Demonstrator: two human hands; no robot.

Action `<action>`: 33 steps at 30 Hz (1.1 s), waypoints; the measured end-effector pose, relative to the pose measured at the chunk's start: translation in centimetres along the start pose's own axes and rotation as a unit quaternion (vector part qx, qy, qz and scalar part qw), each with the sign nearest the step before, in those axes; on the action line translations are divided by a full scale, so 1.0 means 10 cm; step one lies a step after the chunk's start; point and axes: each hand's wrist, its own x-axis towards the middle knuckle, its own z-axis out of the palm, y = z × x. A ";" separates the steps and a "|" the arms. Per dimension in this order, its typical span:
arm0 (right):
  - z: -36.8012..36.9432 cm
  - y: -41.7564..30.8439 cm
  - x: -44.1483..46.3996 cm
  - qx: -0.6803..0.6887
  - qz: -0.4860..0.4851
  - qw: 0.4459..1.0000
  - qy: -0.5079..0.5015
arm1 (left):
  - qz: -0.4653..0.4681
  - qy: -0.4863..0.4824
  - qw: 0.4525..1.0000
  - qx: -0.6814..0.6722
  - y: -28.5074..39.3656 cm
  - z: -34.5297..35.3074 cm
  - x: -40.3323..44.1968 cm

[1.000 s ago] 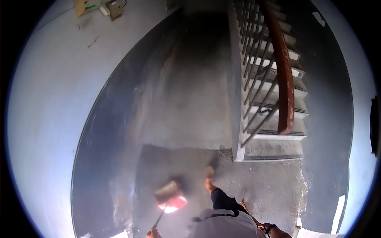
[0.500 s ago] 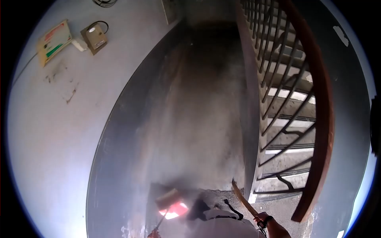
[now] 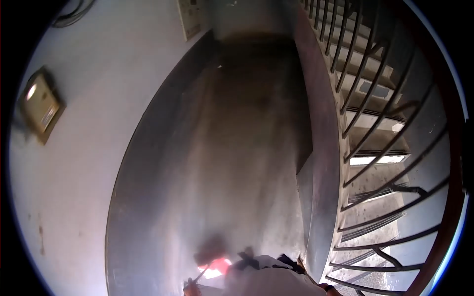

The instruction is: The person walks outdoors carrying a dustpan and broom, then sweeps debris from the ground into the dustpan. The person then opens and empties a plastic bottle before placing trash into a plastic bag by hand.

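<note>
At the bottom edge, my left hand (image 3: 191, 288) is closed round the thin handle of what looks like a dustpan (image 3: 217, 268). Its red and white part glares in bright light, and a dark blurred part sits just above. Low on the right, my right hand (image 3: 326, 287) is cut by the frame edge, with a dark band at the wrist. It appears closed on a tan broom-like stick (image 3: 300, 262), mostly hidden beside my body. My light-coloured clothing (image 3: 276, 282) covers the space between my hands.
A grey floor (image 3: 242, 172) runs ahead between a white-and-grey wall (image 3: 143, 64) and a stair side. Metal railing bars (image 3: 375, 113) and concrete steps (image 3: 375, 172) rise on the right. A box (image 3: 42, 106) hangs on the left wall, with cables (image 3: 74, 15) above.
The view has shifted forward along the passage; the wall box sits further left and lower, the railing nearer. My right hand and the stick have dropped towards the bottom edge.
</note>
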 end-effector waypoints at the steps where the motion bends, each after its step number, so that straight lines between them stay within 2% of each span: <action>1: -0.12 -0.20 0.02 0.032 0.016 0.999 0.000 | 0.002 -0.005 1.000 -0.001 0.29 0.25 0.09; 3: -0.35 -0.54 0.15 0.052 0.025 0.998 -0.005 | 0.043 -0.007 0.999 0.019 0.91 0.71 0.24; 4: -0.46 -0.75 0.20 0.055 0.027 0.998 -0.010 | 0.019 -0.030 0.999 0.004 1.22 0.89 0.30; 9: -1.06 -1.57 0.76 0.035 0.027 0.998 -0.050 | 0.047 -0.052 0.997 -0.012 2.42 1.86 0.44; 11: -1.40 -1.75 1.22 -0.045 -0.042 0.994 -0.095 | 0.063 -0.048 0.997 -0.020 2.80 2.25 0.55; 12: -1.60 -1.99 1.37 -0.163 -0.177 0.959 -0.147 | 0.051 -0.041 0.998 -0.022 3.02 2.51 0.59; 13: -1.94 -2.24 1.67 -0.013 -0.027 0.995 -0.092 | 0.102 -0.026 0.994 -0.023 3.16 2.72 0.56; 14: -2.23 -2.69 1.76 0.097 0.040 0.993 -0.059 | 0.151 -0.014 0.988 -0.018 3.54 2.99 0.03; 15: -2.53 -3.18 1.84 0.199 0.082 0.976 -0.029 | 0.092 -0.027 0.995 -0.028 4.02 3.29 -0.47; 16: -2.84 -3.60 1.97 0.283 0.100 0.954 0.000 | 0.125 -0.020 0.992 0.012 4.00 3.46 0.06; 18: -3.41 -4.36 2.09 0.369 0.109 0.920 0.071 | 0.082 -0.016 0.996 -0.018 4.20 3.85 0.66; 20: -4.16 -5.37 2.02 0.186 0.076 0.975 0.097 | 0.086 -0.053 0.994 -0.039 4.73 4.16 0.35; 22: -4.67 -5.81 2.35 0.290 0.027 0.948 0.132 | 0.057 -0.023 0.998 -0.029 5.04 4.56 0.49; 24: -5.20 -6.82 2.01 0.309 0.026 0.940 0.143 | 0.065 -0.020 0.998 -0.011 5.37 4.99 0.60; 26: -5.44 -7.41 2.20 0.350 -0.024 0.926 0.139 | 0.062 -0.020 0.998 0.008 5.84 5.33 0.89; 28: -5.72 -8.02 2.13 0.349 -0.049 0.921 0.168 | 0.060 -0.030 0.998 0.016 6.27 5.77 1.06; 29: -5.83 -8.29 2.17 0.305 -0.016 0.929 0.208 | 0.071 -0.039 0.996 0.021 6.49 5.96 1.17; 32: -6.17 -8.72 2.47 0.340 0.035 0.924 0.171 | 0.034 -0.027 0.997 0.071 7.21 6.57 1.54; 33: -6.25 -8.49 2.81 0.378 -0.050 0.917 0.120 | 0.027 -0.021 0.997 0.072 7.43 6.80 1.56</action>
